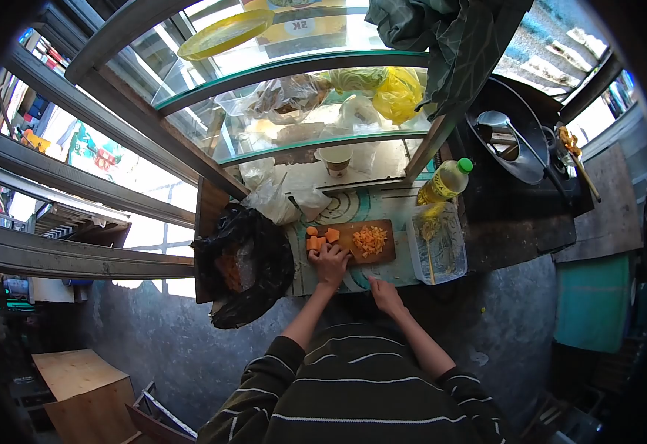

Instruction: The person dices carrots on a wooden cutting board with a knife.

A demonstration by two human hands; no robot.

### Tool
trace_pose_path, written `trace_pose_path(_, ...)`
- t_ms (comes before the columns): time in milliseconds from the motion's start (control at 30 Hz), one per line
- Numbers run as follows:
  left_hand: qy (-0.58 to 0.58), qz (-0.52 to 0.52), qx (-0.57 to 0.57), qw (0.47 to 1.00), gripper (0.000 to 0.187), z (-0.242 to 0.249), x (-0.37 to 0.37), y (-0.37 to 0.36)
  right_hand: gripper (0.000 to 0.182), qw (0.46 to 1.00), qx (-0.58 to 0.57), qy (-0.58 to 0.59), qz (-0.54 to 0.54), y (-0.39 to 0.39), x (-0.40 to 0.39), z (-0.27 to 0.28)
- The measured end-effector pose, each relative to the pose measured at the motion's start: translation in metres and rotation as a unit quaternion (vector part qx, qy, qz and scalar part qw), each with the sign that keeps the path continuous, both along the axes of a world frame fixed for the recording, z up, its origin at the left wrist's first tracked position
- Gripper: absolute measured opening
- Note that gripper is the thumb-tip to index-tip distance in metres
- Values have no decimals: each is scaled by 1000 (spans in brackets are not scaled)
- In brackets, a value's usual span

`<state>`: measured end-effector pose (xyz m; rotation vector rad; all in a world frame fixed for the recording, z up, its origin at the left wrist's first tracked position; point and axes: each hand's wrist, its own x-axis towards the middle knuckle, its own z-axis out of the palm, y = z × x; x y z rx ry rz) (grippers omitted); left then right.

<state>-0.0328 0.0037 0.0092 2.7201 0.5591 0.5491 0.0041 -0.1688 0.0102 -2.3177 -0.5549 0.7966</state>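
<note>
1. Right hand [387,295]: at the counter's near edge, fingers curled closed; cannot tell what, if anything, it grips.
2. Left hand [329,263]: fingers bent and touching orange chunks [332,235]; cannot tell whether it grips one.
3. Cutting board [345,228]: on the counter, just beyond the hands. Chunks occupy its left end; diced orange pieces [370,240] lie heaped towards the right.
4. Black plastic bag [277,255]: open, left of the board.
5. Clear container [415,251]: right of the board, a thin stick inside.
6. Bottle [446,183]: green-capped, yellow contents, beyond the container.
7. Wok [528,169]: far right, ladle [493,118] inside.
</note>
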Motion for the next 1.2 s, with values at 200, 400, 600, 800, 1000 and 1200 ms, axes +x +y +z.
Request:
trace_pose_path(200, -15, -10, 9, 1000, 12, 4, 1, 2, 54, 989, 66, 125, -32, 9, 9, -13)
trace_pose_path(400, -4, -17, -2, 1000, 13, -1, 0, 6, 53, 987, 104, 105, -68, 0, 3, -13)
trace_pose_path(600, -4, -13, 5, 1000, 12, -4, -1, 6, 55, 988, 65, 136, -42, -2, 6, -4)
trace_pose_path(800, -15, -10, 13, 1000, 12, -4, -1, 6, 60, 998, -1, 55, -7, 3, 6, 12)
trace_pose_path(1000, -10, -32, -4, 999, 12, -7, -1, 10, 59, 992, -66, 109, -5, 11, 5, 24)
trace_pose_path(1200, -15, -44, 15, 999, 11, -4, 1, 9, 61, 993, 3, 119, -7, 9, 15, 17)
